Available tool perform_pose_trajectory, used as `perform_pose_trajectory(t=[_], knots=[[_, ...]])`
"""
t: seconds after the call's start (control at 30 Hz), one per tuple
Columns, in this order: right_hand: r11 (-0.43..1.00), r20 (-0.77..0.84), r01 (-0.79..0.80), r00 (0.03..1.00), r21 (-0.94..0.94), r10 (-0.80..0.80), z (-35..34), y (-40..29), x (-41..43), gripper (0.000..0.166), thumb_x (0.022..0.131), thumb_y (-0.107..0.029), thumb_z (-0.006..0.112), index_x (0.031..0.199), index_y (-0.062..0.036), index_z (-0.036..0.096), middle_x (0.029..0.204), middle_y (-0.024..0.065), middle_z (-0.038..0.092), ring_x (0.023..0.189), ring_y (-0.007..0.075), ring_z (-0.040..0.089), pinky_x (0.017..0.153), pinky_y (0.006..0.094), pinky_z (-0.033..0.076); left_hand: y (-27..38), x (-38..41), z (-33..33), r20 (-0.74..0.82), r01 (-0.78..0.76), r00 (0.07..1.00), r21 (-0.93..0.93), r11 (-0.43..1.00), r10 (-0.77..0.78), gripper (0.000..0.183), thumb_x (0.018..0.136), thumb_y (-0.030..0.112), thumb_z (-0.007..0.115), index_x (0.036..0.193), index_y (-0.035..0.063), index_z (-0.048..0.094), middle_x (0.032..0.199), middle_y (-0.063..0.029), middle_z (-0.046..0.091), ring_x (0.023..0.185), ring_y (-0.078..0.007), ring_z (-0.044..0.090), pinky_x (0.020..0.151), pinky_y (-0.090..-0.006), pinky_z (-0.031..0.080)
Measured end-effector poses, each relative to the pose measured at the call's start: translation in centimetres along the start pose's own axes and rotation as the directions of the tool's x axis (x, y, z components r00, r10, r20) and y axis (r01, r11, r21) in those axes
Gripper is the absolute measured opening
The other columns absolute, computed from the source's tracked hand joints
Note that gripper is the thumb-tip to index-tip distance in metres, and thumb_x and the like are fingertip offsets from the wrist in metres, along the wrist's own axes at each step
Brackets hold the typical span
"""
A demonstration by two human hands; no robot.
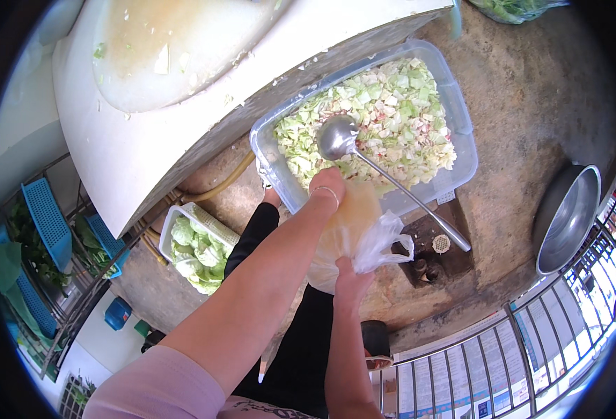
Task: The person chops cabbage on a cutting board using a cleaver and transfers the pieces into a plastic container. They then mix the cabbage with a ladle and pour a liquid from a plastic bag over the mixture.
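Note:
My left hand [329,186], with a thin bracelet at the wrist, grips the far end of a clear plastic bag [358,209] holding something yellowish. Nearer my body, my right hand [354,277] clutches the same bag below its bunched white handles. The bag lies over the near edge of a clear plastic tub [462,105]. Chopped cabbage [392,99], with reddish bits among it, fills much of the tub. On the cabbage rests the bowl of a metal ladle [338,137]; its handle slants across the tub's rim. My left fingertips are partly hidden.
A white basket of cabbage pieces [198,251] stands left, near a hose [224,183]. Above is a white counter [145,136] with a stained cutting board [182,63]. A recessed drain [439,262] lies right of the bag. A large metal pan [567,220] leans by the railing [523,356].

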State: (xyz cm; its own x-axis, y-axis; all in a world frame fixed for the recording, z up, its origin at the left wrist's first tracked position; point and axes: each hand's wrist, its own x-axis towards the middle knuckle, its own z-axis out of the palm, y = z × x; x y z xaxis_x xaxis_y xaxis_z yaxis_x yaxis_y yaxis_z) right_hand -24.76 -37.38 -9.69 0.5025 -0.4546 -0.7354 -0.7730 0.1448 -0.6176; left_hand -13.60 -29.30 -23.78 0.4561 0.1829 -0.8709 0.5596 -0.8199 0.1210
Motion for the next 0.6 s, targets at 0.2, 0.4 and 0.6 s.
perform_pose_trajectory(t=[0.2, 0.4, 0.6], knots=[[1.0, -0.012, 0.01, 1.0, 0.009, -0.01, -0.2, -0.7, -0.2, 0.037, 0.067, 0.002, 0.057, 0.102, 0.0104, 0.05, 0.091, 0.01, 0.056, 0.08, 0.0166, 0.052, 0.073, 0.028, 0.042, -0.1, 0.0, 0.5, -0.064, -0.041, 0.997, -0.012, 0.999, 0.041, 0.024, 0.081, 0.009, 0.042, 0.092, 0.0031, 0.063, 0.099, -0.0191, 0.061, 0.091, -0.0323, 0.06, 0.08, -0.0369, 0.048], [0.994, -0.013, -0.038, 0.999, 0.104, 0.039, -1.5, 0.3, -0.4, 0.03, 0.067, -0.001, 0.06, 0.094, 0.0094, 0.053, 0.085, 0.0095, 0.057, 0.077, 0.0156, 0.052, 0.068, 0.0296, 0.043, -2.6, 1.5, -2.2, 0.248, -0.201, 0.884, -0.565, 0.8, 0.397, 0.025, 0.08, 0.019, 0.059, 0.101, 0.0048, 0.062, 0.087, -0.0073, 0.065, 0.074, -0.0142, 0.061, 0.068, -0.0269, 0.049], [0.999, -0.005, -0.032, 0.999, 0.015, 0.032, -2.1, 1.6, -0.9, 0.021, 0.067, -0.005, 0.062, 0.082, 0.0074, 0.055, 0.076, 0.0063, 0.057, 0.07, 0.0133, 0.053, 0.062, 0.0282, 0.043, -2.6, 1.0, -4.2, 0.354, -0.159, 0.827, -0.598, 0.785, 0.437, 0.027, 0.075, 0.024, 0.067, 0.099, 0.0106, 0.066, 0.086, -0.0046, 0.065, 0.07, -0.0102, 0.059, 0.063, -0.025, 0.049]])
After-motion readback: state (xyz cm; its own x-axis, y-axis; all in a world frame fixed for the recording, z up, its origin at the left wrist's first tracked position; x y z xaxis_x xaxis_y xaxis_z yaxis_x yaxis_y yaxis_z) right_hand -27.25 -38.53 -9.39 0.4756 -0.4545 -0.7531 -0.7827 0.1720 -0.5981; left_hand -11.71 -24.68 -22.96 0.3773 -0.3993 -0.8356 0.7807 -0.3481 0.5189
